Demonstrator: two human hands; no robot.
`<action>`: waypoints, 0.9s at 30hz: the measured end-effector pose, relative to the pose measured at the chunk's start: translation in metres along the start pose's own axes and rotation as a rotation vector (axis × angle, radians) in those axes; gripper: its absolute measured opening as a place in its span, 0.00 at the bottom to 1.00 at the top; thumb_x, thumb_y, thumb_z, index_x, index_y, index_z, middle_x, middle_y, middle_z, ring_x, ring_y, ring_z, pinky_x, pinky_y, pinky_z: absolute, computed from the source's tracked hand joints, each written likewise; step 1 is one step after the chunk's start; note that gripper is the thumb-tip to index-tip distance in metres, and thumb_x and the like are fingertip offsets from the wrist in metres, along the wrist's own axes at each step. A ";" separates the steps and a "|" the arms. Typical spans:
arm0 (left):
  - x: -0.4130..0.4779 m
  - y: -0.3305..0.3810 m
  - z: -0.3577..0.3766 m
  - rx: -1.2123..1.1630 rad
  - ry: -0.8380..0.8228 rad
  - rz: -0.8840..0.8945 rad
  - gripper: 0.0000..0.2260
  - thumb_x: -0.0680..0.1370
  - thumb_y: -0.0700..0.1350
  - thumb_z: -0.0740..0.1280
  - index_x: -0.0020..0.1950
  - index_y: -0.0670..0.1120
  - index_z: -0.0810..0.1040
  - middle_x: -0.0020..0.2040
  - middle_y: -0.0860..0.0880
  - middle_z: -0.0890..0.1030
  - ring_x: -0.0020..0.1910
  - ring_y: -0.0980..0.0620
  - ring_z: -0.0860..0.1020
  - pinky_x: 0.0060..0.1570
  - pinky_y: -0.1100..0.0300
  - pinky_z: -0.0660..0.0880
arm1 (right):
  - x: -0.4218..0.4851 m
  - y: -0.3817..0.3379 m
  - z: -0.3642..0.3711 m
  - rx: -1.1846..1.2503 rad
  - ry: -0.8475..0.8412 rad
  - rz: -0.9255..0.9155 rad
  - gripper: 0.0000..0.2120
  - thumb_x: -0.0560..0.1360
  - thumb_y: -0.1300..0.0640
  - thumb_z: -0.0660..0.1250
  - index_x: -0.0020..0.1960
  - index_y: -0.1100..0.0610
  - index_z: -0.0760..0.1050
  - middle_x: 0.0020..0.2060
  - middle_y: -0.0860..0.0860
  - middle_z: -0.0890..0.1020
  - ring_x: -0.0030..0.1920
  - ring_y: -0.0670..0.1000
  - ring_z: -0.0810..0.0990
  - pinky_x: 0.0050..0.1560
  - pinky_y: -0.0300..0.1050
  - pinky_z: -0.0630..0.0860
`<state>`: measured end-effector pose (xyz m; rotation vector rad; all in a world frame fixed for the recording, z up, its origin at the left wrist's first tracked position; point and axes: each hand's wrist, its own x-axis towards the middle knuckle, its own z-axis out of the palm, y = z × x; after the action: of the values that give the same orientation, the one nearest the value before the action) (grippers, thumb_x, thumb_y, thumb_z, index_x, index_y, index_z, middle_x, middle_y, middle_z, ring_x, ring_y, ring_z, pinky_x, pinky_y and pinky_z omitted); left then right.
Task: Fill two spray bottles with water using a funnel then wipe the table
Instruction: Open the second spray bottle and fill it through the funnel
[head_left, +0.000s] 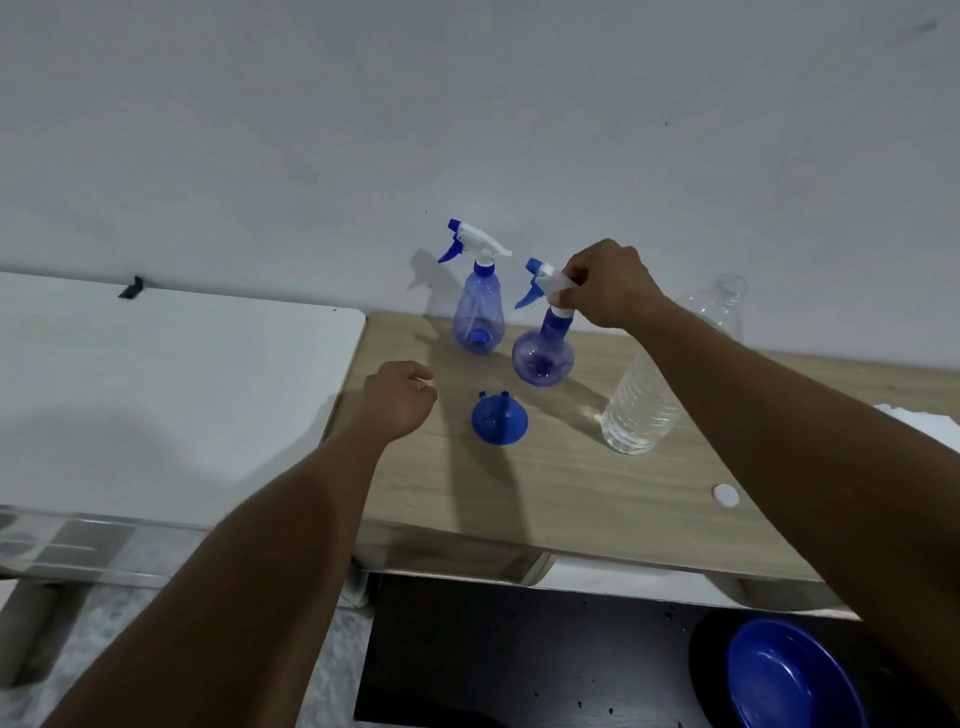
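Pinching the head of the nearer spray bottle, right hand sat above its near-upright body; left hand loose, empty, beside funnel.

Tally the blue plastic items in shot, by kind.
spray bottles: 2
funnel: 1
bowl: 1
Total: 4
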<state>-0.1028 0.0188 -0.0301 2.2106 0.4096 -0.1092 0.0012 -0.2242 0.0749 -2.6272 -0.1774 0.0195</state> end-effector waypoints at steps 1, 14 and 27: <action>0.000 0.004 0.001 0.004 0.002 0.008 0.16 0.77 0.42 0.63 0.63 0.48 0.81 0.53 0.50 0.81 0.55 0.49 0.79 0.58 0.58 0.75 | 0.007 0.002 0.004 -0.044 -0.003 0.012 0.11 0.70 0.55 0.77 0.50 0.58 0.83 0.46 0.56 0.83 0.44 0.57 0.80 0.42 0.47 0.74; 0.023 0.011 0.021 0.024 -0.061 0.012 0.15 0.77 0.43 0.66 0.63 0.49 0.81 0.56 0.50 0.83 0.55 0.54 0.79 0.53 0.66 0.68 | 0.062 0.024 0.050 -0.228 0.007 0.017 0.09 0.70 0.63 0.73 0.50 0.58 0.80 0.46 0.58 0.82 0.44 0.61 0.81 0.44 0.50 0.78; 0.039 0.011 0.036 0.003 -0.095 0.023 0.15 0.77 0.41 0.66 0.63 0.46 0.81 0.58 0.49 0.83 0.57 0.50 0.80 0.54 0.66 0.71 | 0.088 0.037 0.067 -0.191 0.003 -0.012 0.14 0.74 0.64 0.68 0.59 0.59 0.76 0.53 0.58 0.81 0.50 0.59 0.79 0.45 0.49 0.74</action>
<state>-0.0604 -0.0060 -0.0533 2.2029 0.3309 -0.2019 0.0894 -0.2127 0.0002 -2.8159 -0.2026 -0.0061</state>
